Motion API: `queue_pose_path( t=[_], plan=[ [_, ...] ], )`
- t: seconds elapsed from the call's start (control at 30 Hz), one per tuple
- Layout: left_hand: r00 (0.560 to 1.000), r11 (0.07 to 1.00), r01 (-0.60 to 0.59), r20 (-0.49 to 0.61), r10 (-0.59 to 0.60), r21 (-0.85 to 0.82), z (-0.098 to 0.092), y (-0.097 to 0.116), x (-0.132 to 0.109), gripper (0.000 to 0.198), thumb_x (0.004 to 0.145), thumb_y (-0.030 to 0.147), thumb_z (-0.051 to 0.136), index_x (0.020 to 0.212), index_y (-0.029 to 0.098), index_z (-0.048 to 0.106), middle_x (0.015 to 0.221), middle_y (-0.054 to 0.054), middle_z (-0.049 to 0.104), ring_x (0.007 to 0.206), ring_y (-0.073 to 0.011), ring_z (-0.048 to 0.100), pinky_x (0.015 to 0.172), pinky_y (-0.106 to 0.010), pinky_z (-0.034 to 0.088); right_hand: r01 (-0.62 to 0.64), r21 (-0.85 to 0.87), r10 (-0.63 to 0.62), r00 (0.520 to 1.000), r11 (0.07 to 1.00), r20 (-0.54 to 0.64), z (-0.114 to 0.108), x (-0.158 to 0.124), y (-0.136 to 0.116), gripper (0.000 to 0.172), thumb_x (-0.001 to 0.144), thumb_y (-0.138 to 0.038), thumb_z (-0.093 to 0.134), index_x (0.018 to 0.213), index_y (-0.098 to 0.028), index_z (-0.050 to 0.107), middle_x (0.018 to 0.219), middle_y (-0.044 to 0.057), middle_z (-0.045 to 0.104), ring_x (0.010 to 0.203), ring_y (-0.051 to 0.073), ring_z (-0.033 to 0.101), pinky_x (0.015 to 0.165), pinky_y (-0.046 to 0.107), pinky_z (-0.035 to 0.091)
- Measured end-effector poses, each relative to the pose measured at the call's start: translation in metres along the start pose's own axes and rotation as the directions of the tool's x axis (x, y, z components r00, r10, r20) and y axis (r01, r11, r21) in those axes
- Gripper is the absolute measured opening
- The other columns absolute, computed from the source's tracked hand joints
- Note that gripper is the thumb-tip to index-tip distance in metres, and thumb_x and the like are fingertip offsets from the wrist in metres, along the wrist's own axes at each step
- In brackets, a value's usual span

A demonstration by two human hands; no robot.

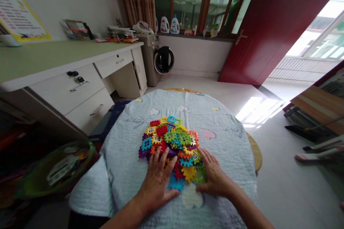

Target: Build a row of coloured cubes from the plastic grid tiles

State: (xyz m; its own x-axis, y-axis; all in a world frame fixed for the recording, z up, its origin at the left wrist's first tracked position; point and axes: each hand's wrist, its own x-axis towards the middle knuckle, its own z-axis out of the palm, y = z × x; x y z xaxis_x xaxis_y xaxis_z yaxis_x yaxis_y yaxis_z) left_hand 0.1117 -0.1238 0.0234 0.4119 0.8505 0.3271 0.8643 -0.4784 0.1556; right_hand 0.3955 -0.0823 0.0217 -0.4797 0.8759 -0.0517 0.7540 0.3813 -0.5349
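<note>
A pile of colourful plastic interlocking tiles (pixel 170 136), some with window shapes, lies on a round table under a pale blue cloth (pixel 225 132). My left hand (pixel 158 180) rests on the near left part of the pile, fingers spread over red, purple and yellow tiles. At the pile's right edge, my right hand (pixel 213 175) touches green and orange tiles, its thumb apart from the fingers. Between the hands lie a yellow tile (pixel 189 174) and a blue tile (pixel 176 183). What lies under my left fingers is partly hidden.
A green basket (pixel 88 161) with mixed items stands on the lower left. Beyond it is a white desk with drawers (pixel 72 86). A washing machine (pixel 150 57) with its door open stands at the back, and a red door (pixel 258 25) is at the right.
</note>
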Motion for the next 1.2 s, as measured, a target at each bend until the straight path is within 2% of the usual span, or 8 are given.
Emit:
queue_pose_path(
  t=[0.13, 0.23, 0.4, 0.53, 0.77, 0.93, 1.07, 1.2],
  plan=[
    [0.997, 0.997, -0.024, -0.075, 0.029, 0.069, 0.003, -0.012, 0.017, 0.090, 0.072, 0.054, 0.071, 0.149, 0.030, 0.031, 0.157, -0.012, 0.024, 0.143, -0.0409, 0.018, 0.110, -0.062, 0.026, -0.060, 0.002, 0.060, 0.985, 0.998, -0.160, -0.001, 0.020, -0.003, 0.094, 0.073, -0.041, 0.071, 0.152, -0.022, 0.024, 0.142, 0.016, 0.046, 0.131, 0.032, 0.042, 0.110, 0.051, 0.032],
    [0.995, 0.996, -0.009, -0.103, 0.018, 0.093, -0.004, -0.018, 0.018, 0.086, 0.075, 0.049, 0.070, 0.149, 0.030, 0.030, 0.157, -0.012, 0.026, 0.143, -0.0378, 0.022, 0.113, -0.059, 0.021, -0.100, -0.007, 0.096, 0.969, 0.995, -0.228, -0.004, 0.029, -0.001, 0.078, 0.078, -0.041, 0.066, 0.147, -0.022, 0.035, 0.135, 0.015, 0.052, 0.125, 0.032, 0.047, 0.106, 0.050, 0.036],
    [0.988, 0.991, 0.125, -0.101, -0.119, 0.051, -0.017, -0.031, -0.013, 0.101, 0.069, 0.053, 0.072, 0.152, 0.030, 0.021, 0.161, -0.013, 0.013, 0.144, -0.0418, 0.016, 0.112, -0.062, 0.023, -0.126, 0.095, 0.144, 0.966, 0.987, -0.216, -0.009, 0.031, 0.012, 0.083, 0.073, -0.035, 0.066, 0.147, -0.019, 0.033, 0.144, 0.016, 0.043, 0.135, 0.032, 0.038, 0.112, 0.051, 0.031],
    [0.987, 0.988, 0.147, -0.071, -0.143, 0.046, -0.010, -0.046, -0.031, 0.107, 0.068, 0.056, 0.072, 0.154, 0.029, 0.014, 0.162, -0.014, 0.007, 0.145, -0.0428, 0.014, 0.110, -0.060, 0.029, -0.099, 0.314, 0.162, 0.970, 0.944, -0.180, -0.006, 0.041, 0.008, 0.083, 0.078, -0.038, 0.059, 0.151, -0.019, 0.025, 0.154, 0.014, 0.031, 0.144, 0.029, 0.026, 0.117, 0.049, 0.024],
    [0.993, 0.998, 0.046, -0.109, -0.042, 0.035, 0.009, -0.061, 0.007, 0.098, 0.078, 0.061, 0.061, 0.155, 0.027, 0.011, 0.159, -0.015, 0.018, 0.144, -0.0408, 0.015, 0.111, -0.060, 0.024, -0.023, 0.466, 0.139, 0.967, 0.884, -0.215, 0.004, 0.061, -0.029, 0.073, 0.083, -0.048, 0.058, 0.147, -0.023, 0.034, 0.149, 0.010, 0.041, 0.138, 0.027, 0.037, 0.115, 0.045, 0.030],
    [0.984, 0.991, 0.127, -0.122, -0.130, -0.031, 0.001, -0.070, 0.024, 0.086, 0.080, 0.064, 0.056, 0.152, 0.030, 0.023, 0.157, -0.014, 0.024, 0.145, -0.0389, 0.015, 0.114, -0.063, 0.014, 0.026, 0.418, 0.147, 0.915, 0.908, -0.376, -0.013, 0.080, -0.021, 0.047, 0.088, -0.046, 0.050, 0.128, -0.022, 0.053, 0.135, 0.009, 0.053, 0.129, 0.024, 0.046, 0.111, 0.041, 0.034],
    [0.919, 0.933, 0.305, -0.197, -0.341, -0.189, 0.000, -0.098, 0.037, 0.063, 0.089, 0.055, 0.044, 0.144, 0.026, 0.039, 0.153, -0.014, 0.030, 0.143, -0.0323, 0.024, 0.114, -0.057, 0.023, 0.031, 0.363, 0.124, 0.910, 0.931, -0.395, -0.033, 0.128, -0.012, 0.039, 0.090, -0.047, 0.044, 0.115, -0.021, 0.062, 0.126, 0.009, 0.058, 0.123, 0.023, 0.050, 0.109, 0.039, 0.036],
    [0.833, 0.836, 0.421, -0.216, -0.510, -0.351, 0.008, -0.138, 0.064, 0.056, 0.089, 0.057, 0.039, 0.125, 0.019, 0.056, 0.136, -0.015, 0.052, 0.132, -0.0284, 0.042, 0.112, -0.052, 0.031, 0.022, 0.323, 0.054, 0.972, 0.946, -0.227, -0.044, 0.192, -0.023, 0.038, 0.094, -0.041, 0.037, 0.108, -0.020, 0.065, 0.119, 0.010, 0.064, 0.115, 0.023, 0.055, 0.104, 0.039, 0.038]
  ],
)
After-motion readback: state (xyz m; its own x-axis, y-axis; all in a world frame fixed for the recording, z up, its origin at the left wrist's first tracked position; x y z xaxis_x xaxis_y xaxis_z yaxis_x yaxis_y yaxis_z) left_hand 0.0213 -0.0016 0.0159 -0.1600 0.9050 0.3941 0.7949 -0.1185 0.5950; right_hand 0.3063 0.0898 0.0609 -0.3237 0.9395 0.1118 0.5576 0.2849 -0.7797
